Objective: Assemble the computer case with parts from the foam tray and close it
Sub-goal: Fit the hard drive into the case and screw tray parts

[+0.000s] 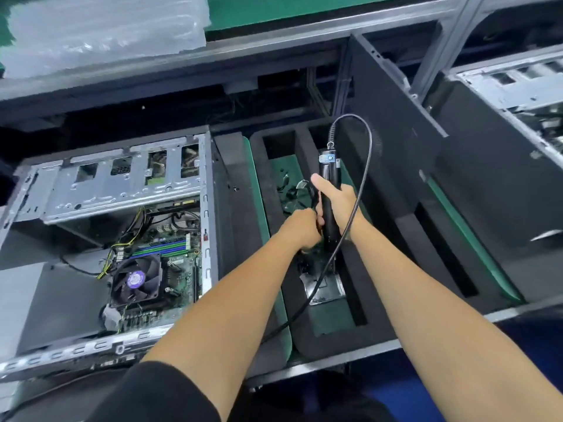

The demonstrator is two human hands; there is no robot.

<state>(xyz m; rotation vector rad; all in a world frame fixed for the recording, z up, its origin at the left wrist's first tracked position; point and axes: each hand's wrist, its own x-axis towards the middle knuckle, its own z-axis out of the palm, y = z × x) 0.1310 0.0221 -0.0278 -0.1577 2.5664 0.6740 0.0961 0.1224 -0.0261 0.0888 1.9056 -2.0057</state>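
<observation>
Two bare forearms reach forward from a dark sleeve [158,394] over the black foam tray [377,315], a soft matte block cut into long rectangular slots with green mat showing through. The right hand [336,202] wraps its fingers round the smooth black cylindrical electric screwdriver [327,190], held upright above the tray's middle slot; its glossy cable [362,184] arcs from the top and trails toward the viewer. The left hand [303,228] is curled close against the tool's lower barrel; what it pinches cannot be told. Left of the tray lies the open computer case [122,184], of perforated bright sheet steel, showing a green motherboard [170,269] and square black fan [137,281]. Beyond, clear bubble wrap [103,32] rests on a shelf.
</observation>
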